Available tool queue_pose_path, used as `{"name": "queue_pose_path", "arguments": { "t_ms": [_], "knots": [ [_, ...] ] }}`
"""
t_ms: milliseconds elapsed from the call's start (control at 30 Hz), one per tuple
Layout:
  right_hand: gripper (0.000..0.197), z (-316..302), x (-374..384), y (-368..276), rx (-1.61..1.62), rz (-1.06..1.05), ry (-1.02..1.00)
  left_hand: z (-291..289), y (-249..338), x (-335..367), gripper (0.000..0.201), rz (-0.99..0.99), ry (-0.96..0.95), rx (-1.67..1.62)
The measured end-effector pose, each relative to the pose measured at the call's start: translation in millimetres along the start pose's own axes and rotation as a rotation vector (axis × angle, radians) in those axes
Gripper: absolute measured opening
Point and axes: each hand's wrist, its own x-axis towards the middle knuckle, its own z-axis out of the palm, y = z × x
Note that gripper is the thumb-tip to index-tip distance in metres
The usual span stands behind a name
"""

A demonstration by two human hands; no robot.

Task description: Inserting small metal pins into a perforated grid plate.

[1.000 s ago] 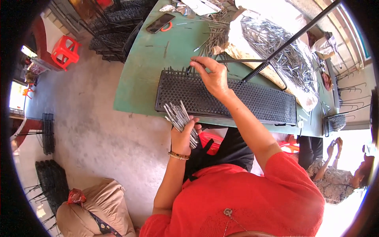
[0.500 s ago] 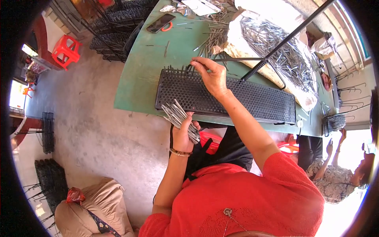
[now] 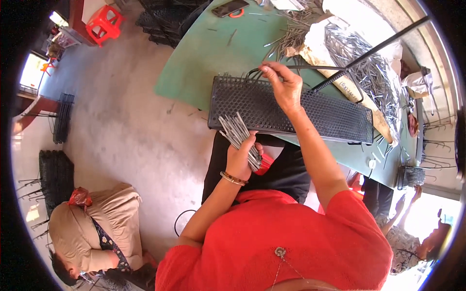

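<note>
many rods (image 3: 374,80) fill the sack (image 3: 318,39), left hand (image 3: 241,153) gripping a bundle (image 3: 234,131), right hand (image 3: 288,89) pinched, hold unclear.

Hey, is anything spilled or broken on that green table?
Maybe spilled: loose rods lie in a messy heap beside the open bag, pointing every way. Someone may have put them there, though. A thin piece lies apart on the table. Nothing looks clearly broken.
</note>
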Motion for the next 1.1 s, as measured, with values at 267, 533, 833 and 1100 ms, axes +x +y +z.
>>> {"name": "queue_pose_path", "arguments": {
  "t_ms": [267,533,833,1100],
  "knots": [
    [0.015,-3.2,-1.2,0.5,-0.002,-0.069,-0.088,-6.4,7.5,-6.7,0.023,-0.025,-0.070,0.121],
    [0.015,-6.4,2.1,3.9,0.086,-0.032,-0.139,6.2,15.4,-3.7,0.023,-0.143,-0.154,0.196],
    [0.018,3.2,-7.1,7.1,-0.070,-0.052,-0.155,2.0,6.4,7.5,0.028,-0.195,-0.208,0.206],
    [0.027,-1.3,-6.2,-6.5,-0.327,-0.239,-0.236,2.5,10.1,4.5,0.023,-0.234,-0.209,0.151]
  ]
}}
